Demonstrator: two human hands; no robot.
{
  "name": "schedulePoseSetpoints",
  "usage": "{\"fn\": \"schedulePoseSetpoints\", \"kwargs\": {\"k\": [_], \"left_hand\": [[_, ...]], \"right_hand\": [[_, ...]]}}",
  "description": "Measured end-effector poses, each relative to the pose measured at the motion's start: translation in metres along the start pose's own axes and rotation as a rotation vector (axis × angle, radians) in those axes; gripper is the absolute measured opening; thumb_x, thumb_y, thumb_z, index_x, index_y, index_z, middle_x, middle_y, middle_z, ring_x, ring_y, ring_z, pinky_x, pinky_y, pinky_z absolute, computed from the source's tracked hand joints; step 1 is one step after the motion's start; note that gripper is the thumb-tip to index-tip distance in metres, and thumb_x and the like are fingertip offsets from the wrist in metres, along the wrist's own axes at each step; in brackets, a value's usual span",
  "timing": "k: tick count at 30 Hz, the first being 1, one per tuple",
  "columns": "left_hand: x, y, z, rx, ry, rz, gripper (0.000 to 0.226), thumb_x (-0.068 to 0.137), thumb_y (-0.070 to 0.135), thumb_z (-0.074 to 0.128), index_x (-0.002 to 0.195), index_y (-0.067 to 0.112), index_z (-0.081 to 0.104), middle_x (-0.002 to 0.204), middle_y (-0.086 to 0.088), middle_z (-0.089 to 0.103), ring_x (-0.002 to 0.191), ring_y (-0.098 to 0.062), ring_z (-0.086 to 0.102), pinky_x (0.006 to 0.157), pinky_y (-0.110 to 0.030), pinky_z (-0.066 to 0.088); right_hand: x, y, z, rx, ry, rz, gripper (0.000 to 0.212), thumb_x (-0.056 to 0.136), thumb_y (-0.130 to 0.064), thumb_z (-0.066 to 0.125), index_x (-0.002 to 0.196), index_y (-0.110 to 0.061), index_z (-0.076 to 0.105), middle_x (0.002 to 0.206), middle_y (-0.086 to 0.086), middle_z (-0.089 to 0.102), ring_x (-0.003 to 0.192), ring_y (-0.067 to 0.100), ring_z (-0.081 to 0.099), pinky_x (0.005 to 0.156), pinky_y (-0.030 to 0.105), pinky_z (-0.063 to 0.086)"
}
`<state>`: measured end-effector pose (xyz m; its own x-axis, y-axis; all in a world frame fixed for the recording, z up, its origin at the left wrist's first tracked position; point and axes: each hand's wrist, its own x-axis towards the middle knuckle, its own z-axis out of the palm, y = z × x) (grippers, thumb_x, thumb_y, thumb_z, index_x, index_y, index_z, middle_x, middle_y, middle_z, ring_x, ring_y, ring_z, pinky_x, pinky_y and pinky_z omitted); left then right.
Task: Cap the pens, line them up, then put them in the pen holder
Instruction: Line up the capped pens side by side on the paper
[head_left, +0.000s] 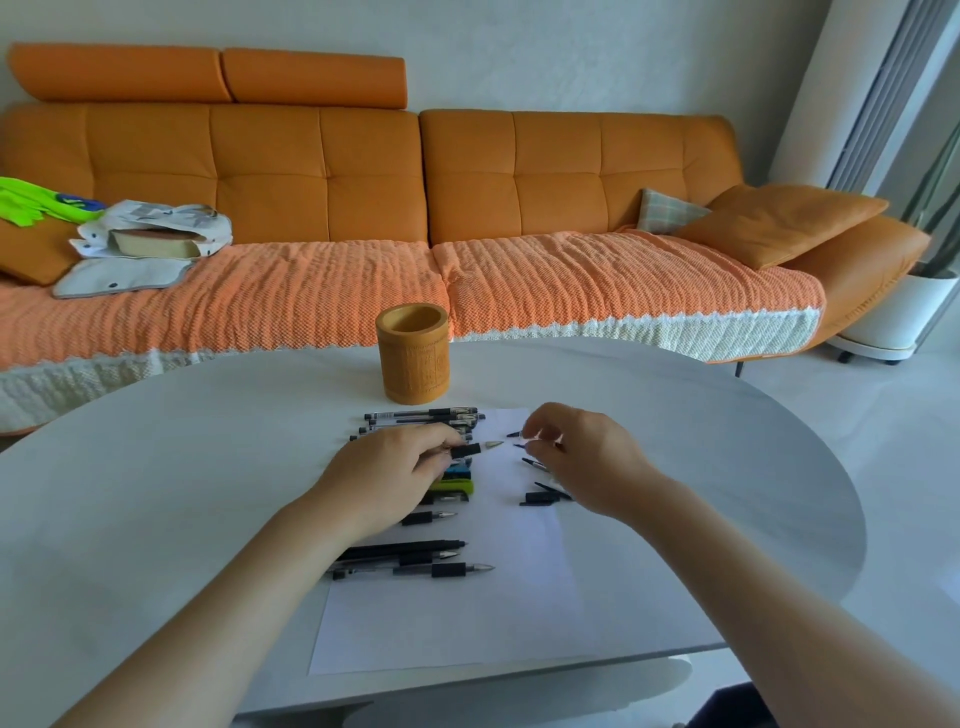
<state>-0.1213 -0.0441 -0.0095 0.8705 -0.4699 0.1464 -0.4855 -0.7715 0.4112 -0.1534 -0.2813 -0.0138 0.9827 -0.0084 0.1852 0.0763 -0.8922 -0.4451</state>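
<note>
A brown bamboo pen holder stands upright at the back of the white table. Several black pens lie in a row on a white paper sheet; capped ones lie nearest the holder, uncapped ones lie nearer me. My left hand is shut on an uncapped pen, tip pointing right. My right hand pinches a small clear cap just right of that tip. Loose black caps lie under my right hand.
A green and a blue marker lie among the pens by my left hand. An orange sofa with a bag and cushions runs behind the table. A white plant pot stands at the right.
</note>
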Motion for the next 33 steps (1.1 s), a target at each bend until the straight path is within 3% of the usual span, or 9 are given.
{"fn": "schedulePoseSetpoints", "kwargs": {"k": [3, 8, 13, 16, 20, 23, 26, 30, 33], "left_hand": [[-0.001, -0.002, -0.003, -0.007, 0.009, 0.002, 0.028, 0.097, 0.039, 0.049, 0.123, 0.045, 0.057, 0.118, 0.018, 0.063, 0.103, -0.010, 0.059, 0.081, -0.031, 0.047], [-0.004, -0.006, -0.006, -0.009, -0.001, 0.022, 0.027, 0.097, 0.036, 0.050, 0.122, 0.043, 0.059, 0.115, 0.020, 0.062, 0.097, -0.007, 0.055, 0.078, -0.029, 0.045], [-0.008, -0.012, -0.010, -0.033, -0.023, 0.026, 0.025, 0.097, 0.035, 0.051, 0.119, 0.043, 0.060, 0.106, 0.023, 0.061, 0.095, -0.004, 0.056, 0.081, -0.030, 0.048], [-0.011, -0.013, -0.012, -0.063, -0.045, 0.033, 0.023, 0.097, 0.033, 0.052, 0.116, 0.043, 0.062, 0.092, 0.023, 0.060, 0.085, -0.002, 0.056, 0.071, -0.024, 0.043], [-0.013, -0.012, -0.013, -0.146, -0.085, 0.034, 0.019, 0.096, 0.034, 0.054, 0.109, 0.038, 0.068, 0.091, 0.017, 0.064, 0.085, -0.002, 0.059, 0.075, -0.027, 0.048], [-0.013, -0.015, -0.015, -0.165, -0.084, 0.017, 0.019, 0.096, 0.036, 0.054, 0.094, 0.030, 0.072, 0.083, 0.011, 0.067, 0.078, -0.004, 0.060, 0.074, -0.030, 0.049], [-0.014, -0.018, -0.016, -0.111, -0.073, 0.037, 0.021, 0.096, 0.035, 0.054, 0.087, 0.026, 0.071, 0.081, 0.009, 0.067, 0.077, -0.005, 0.059, 0.075, -0.035, 0.051], [-0.018, -0.020, -0.014, -0.112, -0.028, 0.089, 0.024, 0.096, 0.030, 0.055, 0.075, 0.036, 0.066, 0.080, 0.011, 0.064, 0.082, -0.006, 0.058, 0.077, -0.038, 0.049], [-0.023, -0.022, -0.013, -0.145, 0.035, 0.118, 0.020, 0.094, 0.026, 0.059, 0.077, 0.026, 0.069, 0.078, 0.007, 0.063, 0.080, -0.008, 0.059, 0.075, -0.041, 0.049]], "right_hand": [[0.000, -0.009, 0.004, 0.196, 0.008, -0.044, 0.011, 0.093, -0.027, 0.062, 0.099, -0.035, 0.067, 0.090, -0.015, 0.062, 0.073, 0.005, 0.057, 0.066, 0.022, 0.046], [0.001, -0.020, 0.006, 0.360, 0.001, -0.010, 0.015, 0.089, -0.023, 0.070, 0.090, -0.038, 0.068, 0.066, -0.011, 0.063, 0.057, 0.011, 0.062, 0.057, 0.021, 0.049], [0.000, -0.026, 0.008, 0.349, -0.061, -0.036, 0.015, 0.088, -0.025, 0.072, 0.089, -0.039, 0.070, 0.072, -0.014, 0.065, 0.059, 0.008, 0.061, 0.057, 0.022, 0.051], [-0.002, -0.032, 0.013, 0.378, -0.078, -0.062, 0.011, 0.086, -0.024, 0.073, 0.093, -0.033, 0.073, 0.067, -0.016, 0.062, 0.052, 0.002, 0.055, 0.049, 0.016, 0.045], [-0.004, -0.039, 0.021, 0.428, -0.078, -0.055, 0.016, 0.084, -0.025, 0.076, 0.100, -0.027, 0.076, 0.066, -0.020, 0.066, 0.056, 0.002, 0.058, 0.062, 0.025, 0.056], [-0.006, -0.041, 0.023, 0.425, -0.069, -0.080, 0.011, 0.086, -0.026, 0.074, 0.096, -0.028, 0.077, 0.058, -0.032, 0.062, 0.052, 0.000, 0.056, 0.058, 0.018, 0.049], [-0.009, -0.044, 0.028, 0.409, -0.061, -0.090, 0.010, 0.087, -0.026, 0.073, 0.096, -0.030, 0.077, 0.054, -0.030, 0.060, 0.046, 0.003, 0.054, 0.051, 0.012, 0.042], [-0.012, -0.049, 0.037, 0.412, 0.005, -0.114, 0.012, 0.086, -0.020, 0.074, 0.097, -0.023, 0.078, 0.058, -0.038, 0.058, 0.053, 0.000, 0.057, 0.052, 0.010, 0.039], [-0.013, -0.051, 0.039, 0.501, 0.019, -0.080, 0.012, 0.086, -0.017, 0.074, 0.095, -0.022, 0.079, 0.055, -0.032, 0.059, 0.049, 0.000, 0.053, 0.048, 0.010, 0.036]]}}
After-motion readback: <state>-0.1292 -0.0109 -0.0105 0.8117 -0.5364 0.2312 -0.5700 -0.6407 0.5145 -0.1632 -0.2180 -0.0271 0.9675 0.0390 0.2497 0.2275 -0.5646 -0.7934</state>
